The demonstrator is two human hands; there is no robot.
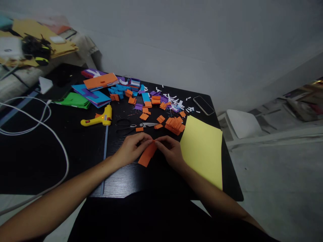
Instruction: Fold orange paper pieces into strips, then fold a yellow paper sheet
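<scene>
Between my two hands is an orange paper strip (147, 156), its lower end hanging toward me. My left hand (132, 148) pinches its upper left edge between thumb and fingers. On the other side, my right hand (171, 149) pinches the top of the same strip. The far end is partly hidden by my fingertips. Just beyond my hands lie black-handled scissors (148, 124) with a small orange paper piece (139, 129) against them. A pile of folded orange pieces (174, 125) sits behind my right hand.
A yellow glue gun (99, 118) lies to the left, above a bluish strip (105, 148). Yellow paper (202, 148) covers the right side, with a phone (204, 105) behind it. White scraps (174, 101), colored folders (101, 81) and a white cable (66, 158) are also around.
</scene>
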